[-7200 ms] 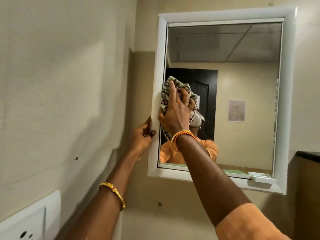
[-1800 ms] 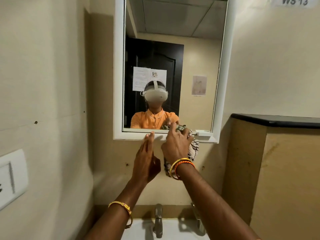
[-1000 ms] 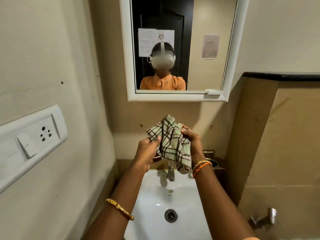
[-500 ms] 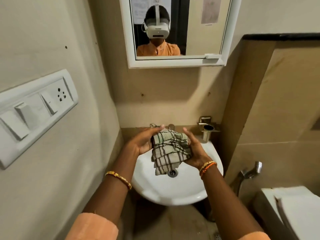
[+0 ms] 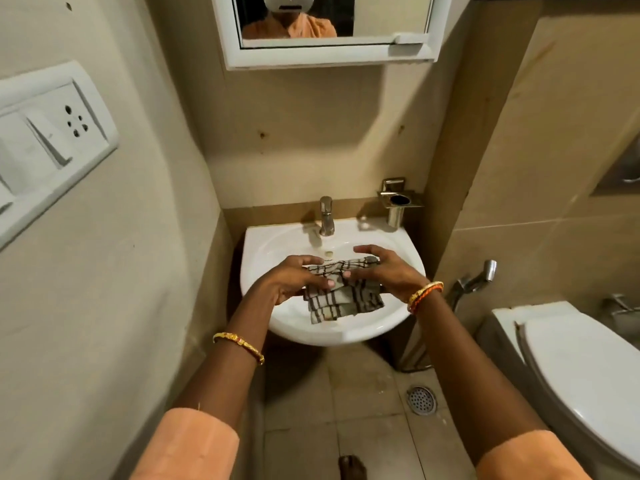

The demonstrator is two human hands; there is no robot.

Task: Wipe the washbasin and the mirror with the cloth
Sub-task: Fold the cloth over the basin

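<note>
A pale checked cloth (image 5: 346,296) with dark stripes is bunched over the bowl of the white washbasin (image 5: 263,244). My left hand (image 5: 294,275) grips its left side, thumb on top. My right hand (image 5: 384,268) holds its right side, fingers spread over it. The cloth's lower folds hang toward the basin's front rim. The white-framed mirror (image 5: 329,51) hangs on the wall above the basin; only its lower part shows, reflecting an orange top.
A chrome tap (image 5: 326,216) stands at the back of the basin, with a steel tumbler holder (image 5: 398,206) to its right. A switch and socket plate (image 5: 48,140) is on the left wall. A toilet (image 5: 581,368) and a spray hose (image 5: 474,278) stand at right; a floor drain (image 5: 421,400) is below.
The cloth came off the mirror into both hands and went down to the basin bowl. My view tilted down, so the mirror now sits at the top edge.
</note>
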